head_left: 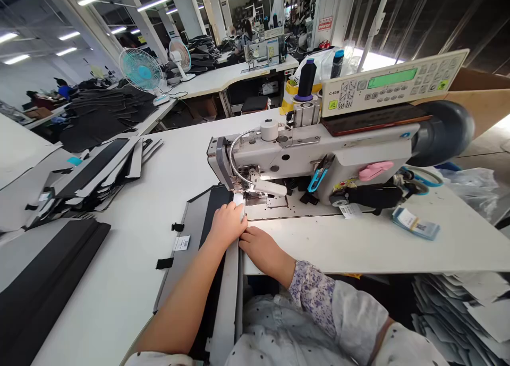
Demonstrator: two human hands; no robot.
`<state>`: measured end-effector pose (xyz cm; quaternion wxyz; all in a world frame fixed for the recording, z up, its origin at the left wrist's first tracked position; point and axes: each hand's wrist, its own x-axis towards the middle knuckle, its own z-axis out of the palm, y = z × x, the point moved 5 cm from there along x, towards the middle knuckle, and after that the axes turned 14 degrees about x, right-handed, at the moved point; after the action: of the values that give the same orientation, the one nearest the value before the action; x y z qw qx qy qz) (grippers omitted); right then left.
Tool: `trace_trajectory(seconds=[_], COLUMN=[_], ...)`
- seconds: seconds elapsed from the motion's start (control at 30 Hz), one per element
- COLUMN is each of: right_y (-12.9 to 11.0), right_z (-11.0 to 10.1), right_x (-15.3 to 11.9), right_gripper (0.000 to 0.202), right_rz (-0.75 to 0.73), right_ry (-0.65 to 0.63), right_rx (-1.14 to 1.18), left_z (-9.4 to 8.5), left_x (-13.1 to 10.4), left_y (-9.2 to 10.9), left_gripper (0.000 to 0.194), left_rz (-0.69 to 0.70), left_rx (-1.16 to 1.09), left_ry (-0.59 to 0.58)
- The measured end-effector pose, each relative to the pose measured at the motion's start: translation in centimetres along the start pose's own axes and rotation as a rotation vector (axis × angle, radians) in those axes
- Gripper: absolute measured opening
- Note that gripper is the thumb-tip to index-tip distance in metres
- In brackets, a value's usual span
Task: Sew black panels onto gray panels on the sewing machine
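A grey and black fabric panel (195, 214) lies on the table with its edge under the needle area of a sewing machine (292, 153). My left hand (228, 223) is on the panel's edge just in front of the presser foot, fingers bent and closed on the grey strip (230, 281). Touching it from the right, my right hand (266, 250) pinches the same edge with its fingertips. A small white label (181, 243) and black tabs (164, 263) show along the panel's left side. Part of the panel is hidden beneath my left forearm.
Stacked grey and black pieces (107, 169) lie to the left. Blue-handled thread snips (319, 173) hang on the machine, below its control panel (394, 83). A bundle of labels (415, 223) rests at right. Two fans (141, 71) stand farther back.
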<state>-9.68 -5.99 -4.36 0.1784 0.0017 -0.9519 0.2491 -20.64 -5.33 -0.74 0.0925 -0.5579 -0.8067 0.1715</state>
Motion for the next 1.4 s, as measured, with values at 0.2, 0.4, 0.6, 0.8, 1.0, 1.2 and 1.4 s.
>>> trace_trajectory(seconds=[0.2,0.4,0.6,0.8,1.0,1.2,1.4], right_y=[0.6,0.6,0.0,-2.4,-4.5,-3.2,-1.5], right_z=[0.0,-0.1,-0.7,-1.5,-0.4,-0.6,-0.8], right_x=[0.5,0.4,0.2,-1.5,-3.5,-2.0,-0.4], right_gripper=[0.016,0.015,0.021,0.012,0.013,0.013,0.015], right_rz=[0.038,0.066,0.036,-0.021,-0.110,-0.060,-0.017], right_ry=[0.021,0.022,0.023,-0.069,-0.098,-0.081,-0.043], right_rx=[-0.003,-0.011,-0.054,-0.009,0.040,0.058,0.013], left_z=[0.8,0.5,0.3,1.0,0.8,0.7,0.3], left_x=[0.7,0.9,0.3,1.4,0.7,1.8,0.9], left_y=[-0.2,-0.2,0.0,0.0,-0.1,-0.3,-0.9], left_gripper=[0.048,0.047,0.042,0.041,0.042,0.043,0.043], left_rz=[-0.104,-0.138,-0.122,-0.105,-0.077,-0.082,-0.065], left_rx=[-0.166,-0.227,-0.259,-0.178,-0.176,-0.170,-0.231], left_ry=[-0.171,-0.177,-0.169,-0.077,-0.083,-0.096,-0.206])
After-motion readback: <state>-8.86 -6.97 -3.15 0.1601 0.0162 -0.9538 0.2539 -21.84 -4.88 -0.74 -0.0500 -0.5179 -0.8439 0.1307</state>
